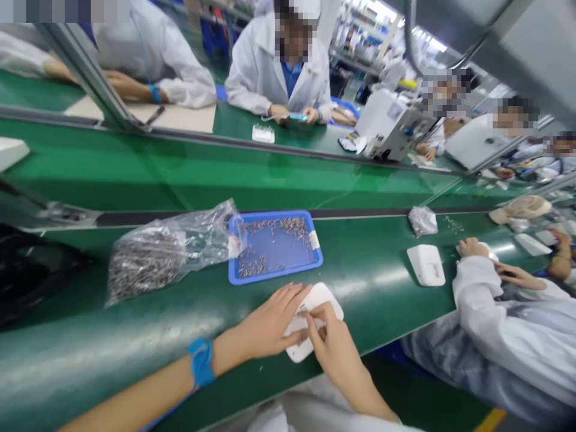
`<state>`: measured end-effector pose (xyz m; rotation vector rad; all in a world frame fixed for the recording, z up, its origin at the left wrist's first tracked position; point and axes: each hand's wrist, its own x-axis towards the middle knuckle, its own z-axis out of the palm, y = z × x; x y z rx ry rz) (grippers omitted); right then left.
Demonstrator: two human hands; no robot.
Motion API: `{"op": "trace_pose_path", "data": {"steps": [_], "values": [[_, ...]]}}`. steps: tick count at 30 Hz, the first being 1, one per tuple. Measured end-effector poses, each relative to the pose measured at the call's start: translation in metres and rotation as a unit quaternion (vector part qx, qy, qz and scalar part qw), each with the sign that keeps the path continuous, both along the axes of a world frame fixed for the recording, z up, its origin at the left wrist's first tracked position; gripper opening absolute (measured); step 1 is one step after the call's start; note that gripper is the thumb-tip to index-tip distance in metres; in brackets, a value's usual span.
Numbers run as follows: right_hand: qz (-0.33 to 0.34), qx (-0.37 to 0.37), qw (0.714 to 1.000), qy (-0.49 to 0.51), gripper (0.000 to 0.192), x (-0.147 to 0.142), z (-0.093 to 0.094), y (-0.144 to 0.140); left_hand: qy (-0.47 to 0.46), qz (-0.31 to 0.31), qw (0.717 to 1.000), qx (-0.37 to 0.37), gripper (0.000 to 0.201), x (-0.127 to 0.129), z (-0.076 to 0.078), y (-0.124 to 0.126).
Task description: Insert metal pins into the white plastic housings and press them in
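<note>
My left hand (265, 318) lies with thumb and fingers spread apart on the white casing (323, 295), here on the green bench (382, 300) just nearer me than the blue tray (272, 243). My right hand (335, 348) has thumb and forefinger pinched together over that casing, and whether they grip something small, I can't tell!

Fingers (288, 297) on white casing (327, 298)
</note>
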<state>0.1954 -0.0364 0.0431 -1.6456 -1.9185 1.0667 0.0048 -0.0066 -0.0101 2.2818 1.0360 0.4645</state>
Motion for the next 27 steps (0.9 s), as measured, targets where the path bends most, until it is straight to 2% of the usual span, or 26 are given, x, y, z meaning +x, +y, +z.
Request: {"op": "trace_pose_path", "data": {"steps": [3,7,13,17,23,27], "values": [[0.015,0.019,0.999,-0.028,0.022,-0.005,0.009,0.003,-0.004,0.008,0.999,-0.038,0.079,0.003,0.001,0.001],[0.052,0.033,0.997,-0.049,0.023,0.003,0.015,0.014,-0.054,0.000,0.997,-0.058,0.080,0.003,0.000,0.005],[0.107,0.093,0.981,-0.129,0.016,0.002,0.019,0.015,-0.112,-0.037,0.988,-0.099,0.109,-0.002,0.002,0.011],[0.134,0.093,0.970,-0.178,0.016,-0.004,0.018,0.012,-0.151,-0.040,0.984,-0.085,0.099,-0.002,-0.001,0.011],[0.110,0.130,0.960,-0.222,0.018,-0.011,0.012,0.007,-0.083,-0.049,0.994,-0.046,0.104,0.000,-0.001,0.011],[0.106,0.166,0.947,-0.253,0.023,-0.015,0.005,0.001,-0.070,-0.060,0.995,-0.028,0.099,0.000,-0.003,0.011]]}}
